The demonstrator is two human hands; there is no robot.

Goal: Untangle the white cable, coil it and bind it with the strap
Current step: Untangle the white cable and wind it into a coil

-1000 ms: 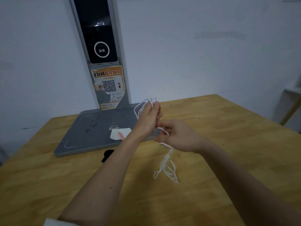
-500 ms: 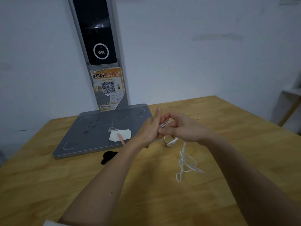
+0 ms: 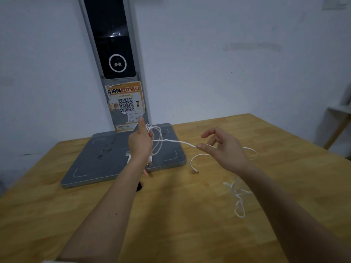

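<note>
Now the left hand [image 3: 140, 144], raised above the grey flat scale platform [image 3: 106, 162], grips several loops of the thin white cable [image 3: 175, 142] in closed fingers, thumb pointing up. From it a taut strand runs toward 3 o'clock to the right hand [image 3: 224, 149], which pinches it between thumb and forefinger, other fingers spread. Beyond the right hand the cable drops onto the light wooden table [image 3: 171, 215]; a loose tangle lies at 5 o'clock of that hand. A small black strap [image 3: 139, 186] peeks out beside the left forearm.

Bare wooden table [image 3: 190, 224] lies open nearside; grey scanner base [image 3: 106, 160] blocks the far-left.
</note>
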